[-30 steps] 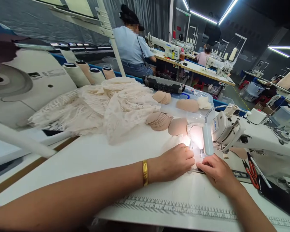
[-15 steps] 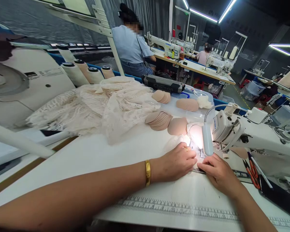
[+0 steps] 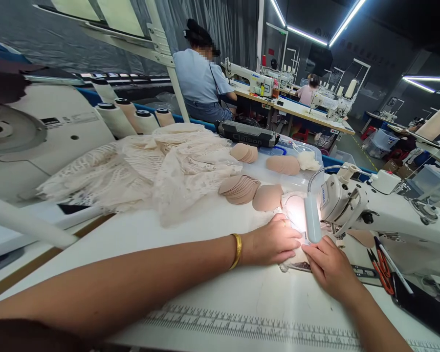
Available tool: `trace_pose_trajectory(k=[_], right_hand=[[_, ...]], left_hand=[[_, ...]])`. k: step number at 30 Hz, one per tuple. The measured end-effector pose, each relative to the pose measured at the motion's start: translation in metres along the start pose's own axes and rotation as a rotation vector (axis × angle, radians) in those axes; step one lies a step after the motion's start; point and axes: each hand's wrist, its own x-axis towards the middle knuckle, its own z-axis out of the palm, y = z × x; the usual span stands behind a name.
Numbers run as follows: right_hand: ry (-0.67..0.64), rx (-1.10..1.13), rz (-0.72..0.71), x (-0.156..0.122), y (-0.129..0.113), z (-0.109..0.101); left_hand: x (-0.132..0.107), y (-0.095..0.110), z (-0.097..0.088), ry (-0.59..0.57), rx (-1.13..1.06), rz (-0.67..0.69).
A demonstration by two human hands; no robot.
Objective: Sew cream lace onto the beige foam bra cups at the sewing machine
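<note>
My left hand (image 3: pixel 275 242), with a gold ring and a gold bangle on the wrist, lies on a small pale fabric piece (image 3: pixel 293 259) under the needle of the white sewing machine (image 3: pixel 374 210). Its fingers are curled and pressed down on the piece. My right hand (image 3: pixel 330 269) pinches the near edge of the same piece just in front of the presser foot. The machine's lamp (image 3: pixel 311 220) glares on the spot, so the needle area is washed out.
Cream lace fabric (image 3: pixel 150 166) is heaped at the left. Stacks of beige cups (image 3: pixel 242 186) lie behind my hands. Red-handled scissors (image 3: pixel 381 259) rest to the right. Thread cones (image 3: pixel 132 115) stand at the back left. Other people sit at machines further off.
Both hands have edged a little forward toward the needle with the fabric piece. The view has shifted slightly; nothing was picked up or let go.
</note>
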Motion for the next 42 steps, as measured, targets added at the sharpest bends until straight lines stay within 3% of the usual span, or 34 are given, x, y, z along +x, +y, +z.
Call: trace_pose_trajectory(k=[14,29,34,39,42], right_hand=[[0.034,-0.063,0.080,-0.002,0.007,0.007],[0.024,-0.108,0.068,-0.002,0.007,0.007],[0.031,-0.104,0.090,-0.002,0.008,0.009],[0.073,-0.054,0.087,-0.003,0.009,0.009],[0.109,0.099,0.154,-0.003,0.003,0.006]], left_hand=[[0.010,-0.013,0.006,0.043,-0.048,-0.016],[0.013,-0.014,0.004,0.033,-0.039,-0.059],[0.017,-0.017,0.003,0.052,0.045,-0.055],[0.022,-0.017,0.002,0.006,0.091,-0.112],[0.020,-0.016,-0.002,-0.038,0.054,-0.202]])
